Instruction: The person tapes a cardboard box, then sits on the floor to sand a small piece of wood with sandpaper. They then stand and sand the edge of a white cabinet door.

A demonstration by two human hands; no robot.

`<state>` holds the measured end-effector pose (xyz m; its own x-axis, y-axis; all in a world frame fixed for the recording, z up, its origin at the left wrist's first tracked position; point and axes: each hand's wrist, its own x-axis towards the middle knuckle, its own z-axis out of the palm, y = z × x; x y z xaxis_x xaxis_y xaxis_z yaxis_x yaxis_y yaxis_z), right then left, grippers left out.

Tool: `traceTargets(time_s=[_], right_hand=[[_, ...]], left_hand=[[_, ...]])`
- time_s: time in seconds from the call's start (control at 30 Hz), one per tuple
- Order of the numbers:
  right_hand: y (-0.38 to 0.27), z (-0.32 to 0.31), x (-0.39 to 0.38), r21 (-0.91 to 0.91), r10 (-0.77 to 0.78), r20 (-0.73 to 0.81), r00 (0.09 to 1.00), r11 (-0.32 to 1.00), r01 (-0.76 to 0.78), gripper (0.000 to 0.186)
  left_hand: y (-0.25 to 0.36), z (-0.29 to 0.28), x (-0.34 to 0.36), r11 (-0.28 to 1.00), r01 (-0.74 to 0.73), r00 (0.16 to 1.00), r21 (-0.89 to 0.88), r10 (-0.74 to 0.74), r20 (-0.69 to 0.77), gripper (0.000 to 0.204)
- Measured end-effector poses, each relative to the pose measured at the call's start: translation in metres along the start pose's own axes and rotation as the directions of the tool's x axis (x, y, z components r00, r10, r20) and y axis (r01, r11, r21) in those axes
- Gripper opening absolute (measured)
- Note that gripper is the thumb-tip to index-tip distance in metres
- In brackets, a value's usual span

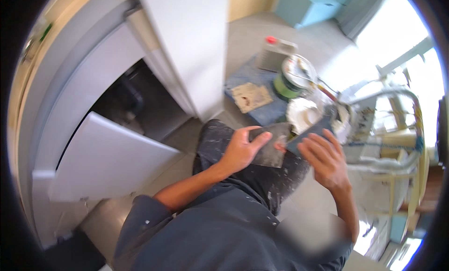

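Observation:
My left hand (245, 149) grips a thin grey metal filling plate (269, 154) by its left edge, with the thumb on top. A small reddish patch shows near the plate's right side; what it is I cannot make out. My right hand (323, 158) holds a wide dark blue-grey blade (312, 132), its fingers spread along the blade's edge and its thumb hidden. The blade's lower left corner meets or overlaps the plate. Both tools are above my paint-spattered dark trousers (217, 149).
Ahead, a blue board (257, 111) carries a stained cardboard piece (251, 98), a red-capped can (276, 54) and a green bucket (285, 86). A white crumpled container (303, 114) stands close by. At left, a white panel (107, 158) leans by a dark opening. A cluttered metal frame (388, 165) stands right.

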<state>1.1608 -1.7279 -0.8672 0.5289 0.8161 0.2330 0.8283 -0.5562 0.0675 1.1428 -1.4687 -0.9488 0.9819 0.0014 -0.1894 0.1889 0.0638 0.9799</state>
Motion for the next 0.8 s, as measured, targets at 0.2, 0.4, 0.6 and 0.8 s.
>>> traceTargets(time_s=[0.2, 0.4, 0.6, 0.8], right_hand=[[-0.011, 0.013, 0.003, 0.101, 0.013, -0.036, 0.999, 0.995, -0.009, 0.042], [-0.027, 0.046, 0.003, 0.238, 0.052, -0.287, 0.957, 0.971, 0.019, 0.040], [-0.012, 0.069, -0.014, 0.171, 0.166, -0.361, 0.918, 0.979, -0.110, 0.038], [-0.013, 0.081, -0.018, 0.188, 0.243, -0.321, 0.915, 0.964, -0.190, 0.040]], left_hand=[[-0.017, -0.005, 0.008, 0.916, 0.113, 0.986, -0.385, -0.057, 0.154, 0.037], [-0.007, -0.002, 0.004, 0.534, 0.453, 0.892, -0.714, -0.257, 0.373, 0.044], [-0.007, -0.004, -0.005, 0.598, 0.449, 0.891, -0.664, -0.361, 0.276, 0.050], [-0.017, -0.004, -0.001, 0.617, 0.388, 0.922, -0.685, -0.260, 0.288, 0.040]])
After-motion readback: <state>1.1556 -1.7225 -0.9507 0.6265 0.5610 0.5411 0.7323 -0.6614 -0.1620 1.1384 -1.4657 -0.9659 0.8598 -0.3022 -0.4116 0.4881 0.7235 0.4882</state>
